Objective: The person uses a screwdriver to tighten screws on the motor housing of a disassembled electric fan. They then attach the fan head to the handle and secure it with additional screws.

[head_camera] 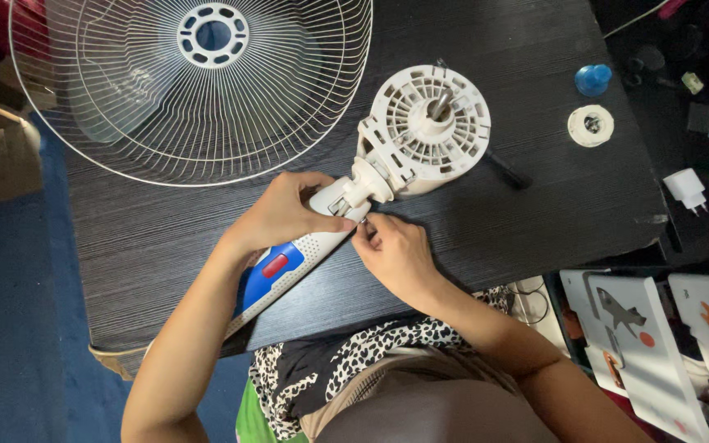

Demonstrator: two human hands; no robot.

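Observation:
A white fan motor housing (425, 131) with its metal shaft pointing up lies on the dark wooden table (535, 221). Its white-and-blue neck piece (285, 267) with a red button runs toward the table's near edge. My left hand (281, 212) grips the joint where the neck meets the housing. My right hand (394, 250) pinches something small at the same joint; what it holds is too small to tell.
A white wire fan grille (125, 123) lies at the table's far left. A blue knob (592, 79) and a white ring nut (591, 125) sit at the far right. A white plug adapter (686, 189) and white panels (642, 344) are beside the table on the right.

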